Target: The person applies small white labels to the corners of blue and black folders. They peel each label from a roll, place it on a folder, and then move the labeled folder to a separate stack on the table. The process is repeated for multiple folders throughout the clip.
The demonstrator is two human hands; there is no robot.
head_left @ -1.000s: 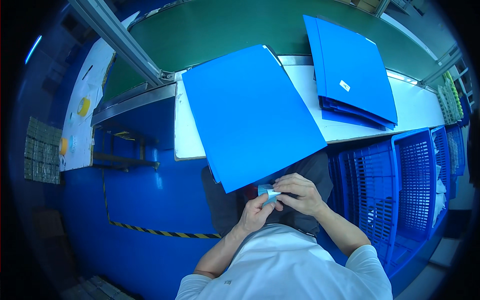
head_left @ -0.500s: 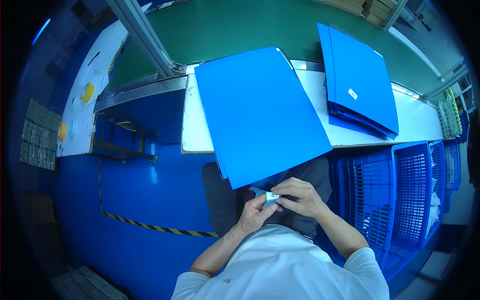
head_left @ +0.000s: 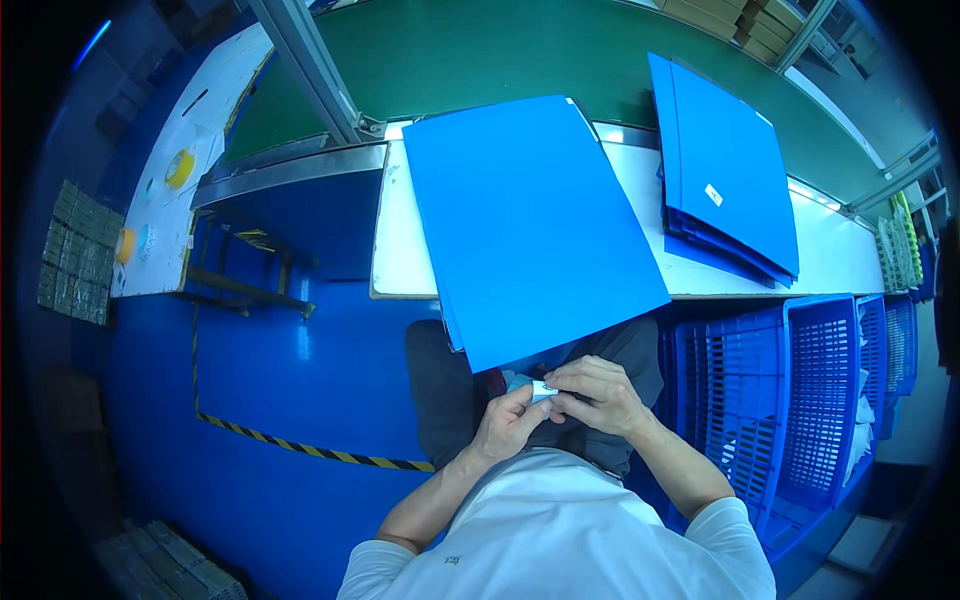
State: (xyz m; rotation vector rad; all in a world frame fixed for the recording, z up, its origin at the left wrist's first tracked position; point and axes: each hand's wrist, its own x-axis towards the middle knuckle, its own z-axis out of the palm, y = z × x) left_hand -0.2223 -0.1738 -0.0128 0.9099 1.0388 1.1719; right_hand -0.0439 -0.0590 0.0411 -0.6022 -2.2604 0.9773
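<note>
Above my lap, my left hand [head_left: 508, 422] grips a light-blue strip with a small white label [head_left: 541, 391] on it, bent over near the fingertips. My right hand [head_left: 600, 394] pinches the label's right end between thumb and fingers. The fingertips hide part of it. Just beyond my hands, a stack of large flat blue sheets [head_left: 535, 230] lies on the white tabletop and overhangs its front edge. Another blue stack [head_left: 735, 160] rests farther right, bearing a small white sticker [head_left: 713, 195].
Blue plastic crates [head_left: 820, 400] stand at my right, some with white material inside. Behind the white tabletop [head_left: 400, 262] runs a green surface [head_left: 460, 50] with a metal post [head_left: 305, 70]. A side table at left carries yellow tape rolls [head_left: 180, 169].
The view has shifted slightly, moving the table and stacks a little to the right. Both hands keep nearly the same hold on the label strip, and less of its light-blue part shows.
</note>
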